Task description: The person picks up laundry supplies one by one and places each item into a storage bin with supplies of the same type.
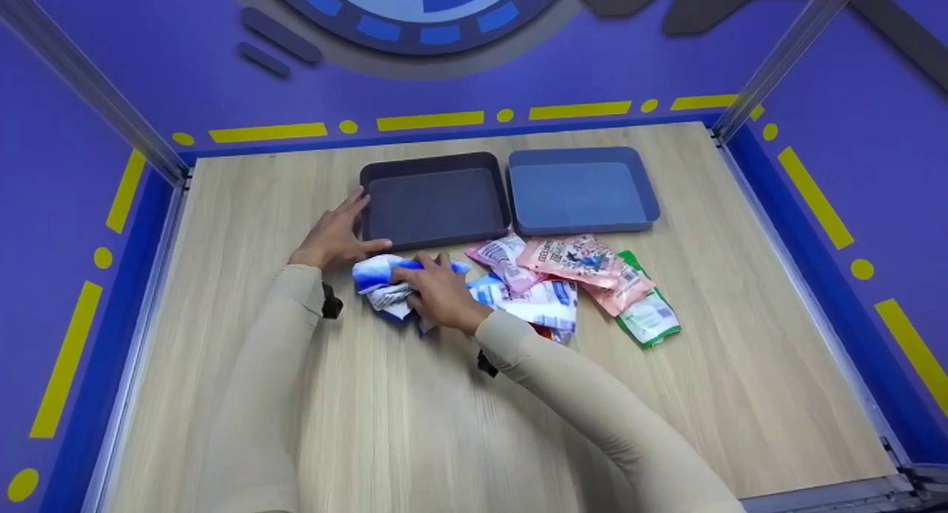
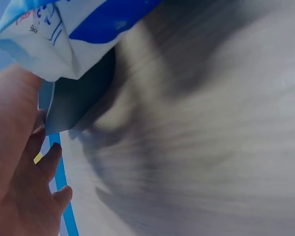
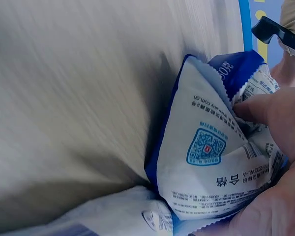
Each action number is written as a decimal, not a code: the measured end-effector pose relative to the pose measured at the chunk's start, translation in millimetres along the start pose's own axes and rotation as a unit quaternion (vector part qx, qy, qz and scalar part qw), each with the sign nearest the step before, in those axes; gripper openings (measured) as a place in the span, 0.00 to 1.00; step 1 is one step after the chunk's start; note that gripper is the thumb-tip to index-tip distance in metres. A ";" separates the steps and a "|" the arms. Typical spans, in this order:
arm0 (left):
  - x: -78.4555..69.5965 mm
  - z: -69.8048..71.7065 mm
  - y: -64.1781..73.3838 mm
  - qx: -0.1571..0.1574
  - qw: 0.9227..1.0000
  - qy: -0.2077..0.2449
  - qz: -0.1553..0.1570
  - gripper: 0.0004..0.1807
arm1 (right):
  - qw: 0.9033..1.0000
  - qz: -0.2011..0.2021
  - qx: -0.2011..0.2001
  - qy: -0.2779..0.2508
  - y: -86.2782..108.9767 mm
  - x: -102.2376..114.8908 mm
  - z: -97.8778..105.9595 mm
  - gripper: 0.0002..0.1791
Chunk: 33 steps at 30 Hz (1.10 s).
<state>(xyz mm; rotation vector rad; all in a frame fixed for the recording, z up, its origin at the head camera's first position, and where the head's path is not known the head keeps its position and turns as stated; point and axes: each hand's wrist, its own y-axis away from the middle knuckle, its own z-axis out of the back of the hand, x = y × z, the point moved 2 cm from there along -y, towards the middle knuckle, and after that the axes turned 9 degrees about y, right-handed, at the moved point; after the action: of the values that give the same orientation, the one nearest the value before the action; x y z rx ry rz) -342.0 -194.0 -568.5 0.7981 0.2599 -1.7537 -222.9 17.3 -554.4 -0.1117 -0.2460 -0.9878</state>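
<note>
Near the middle of the table, my right hand (image 1: 442, 294) grips a crumpled blue-and-white snack packet (image 1: 376, 270). In the right wrist view, finger and thumb pinch this packet (image 3: 201, 169), whose printed back shows a square code. My left hand (image 1: 333, 235) lies with spread fingers at the left side of a dark tray (image 1: 437, 202), touching its rim. The left wrist view has the packet (image 2: 59, 44) above that hand's thumb. Beside my right hand rests another blue-and-white packet (image 1: 544, 298), partly covering something red.
To the right of the dark tray stands a blue-grey tray (image 1: 578, 191). In front of it lie a pink-purple packet (image 1: 505, 257), overlapping pink packets (image 1: 570, 260) and a green-and-white packet (image 1: 653, 317). Purple panels (image 1: 474, 91) wall the table's back and sides.
</note>
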 end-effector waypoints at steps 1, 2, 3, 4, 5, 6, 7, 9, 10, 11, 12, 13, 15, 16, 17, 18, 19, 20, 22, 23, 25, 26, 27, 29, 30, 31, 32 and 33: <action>-0.5 0.0 0.1 0.002 1.000 0.006 0.000 0.62 | 1.000 0.006 -0.001 0.000 -0.3 -0.6 1.0 0.19; -1.1 0.2 0.4 0.002 1.000 0.015 -0.001 0.63 | 1.000 0.011 0.000 0.000 -0.7 -1.1 1.9 0.19; -1.5 0.2 0.8 0.005 1.000 0.022 -0.001 0.63 | 1.000 0.015 0.001 0.000 -1.0 -1.7 2.9 0.19; -1.5 0.2 1.3 0.005 1.000 0.028 0.000 0.63 | 1.000 0.020 0.003 -0.001 -1.8 -2.0 3.9 0.19; -1.5 0.2 1.9 0.004 0.999 0.034 0.002 0.64 | 1.000 0.023 0.006 -0.002 -2.5 -2.4 5.0 0.19; -1.3 0.2 2.4 0.004 0.999 0.038 0.003 0.64 | 1.000 0.026 0.009 -0.004 -3.0 -2.8 6.2 0.19; -1.1 0.1 2.7 0.003 0.999 0.042 0.004 0.64 | 1.000 0.027 0.011 -0.006 -3.2 -3.2 7.6 0.19; -0.9 -0.1 2.5 0.001 0.999 0.047 0.006 0.65 | 0.999 0.029 0.014 -0.013 -3.9 -4.2 10.0 0.20; -0.7 -0.2 2.1 0.000 0.999 0.048 0.005 0.66 | 0.999 0.030 0.014 -0.016 -3.9 -4.7 11.0 0.20; -0.4 -0.5 1.8 0.000 0.999 0.049 0.004 0.66 | 0.999 0.033 0.012 -0.018 -3.8 -5.1 11.9 0.20; -0.1 -0.9 1.0 0.000 0.999 0.049 0.003 0.66 | 0.999 0.036 0.010 -0.019 -3.8 -5.5 12.4 0.20; 0.0 -1.3 0.5 0.000 0.999 0.049 0.002 0.67 | 0.999 0.039 0.008 -0.020 -3.7 -5.9 12.8 0.21; 0.0 -2.0 -0.1 0.000 0.999 0.048 0.000 0.67 | 0.999 0.045 0.004 -0.022 -3.3 -6.8 13.2 0.22; 0.2 -2.1 -0.5 0.001 0.999 0.047 0.000 0.67 | 0.999 0.047 0.002 -0.021 -3.0 -7.2 13.4 0.22; 0.2 -2.2 -0.7 0.002 0.999 0.047 0.000 0.67 | 0.999 0.049 0.001 -0.021 -2.9 -7.8 13.6 0.22; 0.1 -2.2 -1.0 0.002 0.999 0.047 0.001 0.67 | 0.999 0.049 0.001 -0.022 -2.6 -8.4 14.0 0.22; -0.6 -2.4 -1.2 0.002 0.999 0.047 0.002 0.67 | 0.999 0.050 0.000 -0.023 -2.1 -9.0 14.6 0.22; -1.0 -2.4 -1.5 0.003 0.999 0.048 0.002 0.67 | 0.998 0.051 -0.001 -0.024 -1.7 -9.7 15.1 0.22; -2.1 -2.5 -1.7 0.003 0.999 0.045 0.000 0.67 | 0.998 0.055 -0.006 -0.018 -0.5 -10.8 16.0 0.22; -2.5 -2.6 -1.6 0.002 0.999 0.045 0.001 0.67 | 0.998 0.057 -0.010 -0.016 0.3 -11.1 16.5 0.22; -2.7 -2.8 -1.3 0.001 0.999 0.046 0.004 0.68 | 0.998 0.061 -0.017 -0.012 2.1 -11.5 17.7 0.22; -2.6 -2.8 -0.8 0.001 0.999 0.047 0.006 0.68 | 0.998 0.064 -0.020 -0.010 3.0 -11.6 18.4 0.22; -2.4 -2.9 -0.5 0.001 0.999 0.047 0.010 0.68 | 0.997 0.068 -0.023 -0.009 4.0 -11.6 19.5 0.22; -1.4 -3.0 -0.1 0.002 0.999 0.050 0.019 0.68 | 0.997 0.076 -0.029 -0.012 5.6 -11.4 22.0 0.23; -1.0 -3.0 0.0 0.005 0.999 0.050 0.021 0.69 | 0.996 0.080 -0.029 -0.013 6.3 -11.4 23.5 0.23; -0.7 -2.9 -0.1 0.007 0.998 0.049 0.023 0.69 | 0.996 0.084 -0.031 -0.014 7.0 -11.4 25.1 0.23; -0.8 -2.6 -0.4 0.009 0.998 0.049 0.023 0.69 | 0.996 0.087 -0.032 -0.016 7.4 -11.6 26.9 0.23; -0.9 -2.2 -0.8 0.012 0.998 0.049 0.023 0.69 | 0.995 0.090 -0.034 -0.017 7.9 -11.8 28.9 0.23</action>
<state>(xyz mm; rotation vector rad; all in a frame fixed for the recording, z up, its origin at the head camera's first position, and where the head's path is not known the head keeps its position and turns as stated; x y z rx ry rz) -341.7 -191.9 -569.7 0.9007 0.2844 -1.6795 -227.0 37.1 -529.4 -0.2098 -0.2293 -0.8158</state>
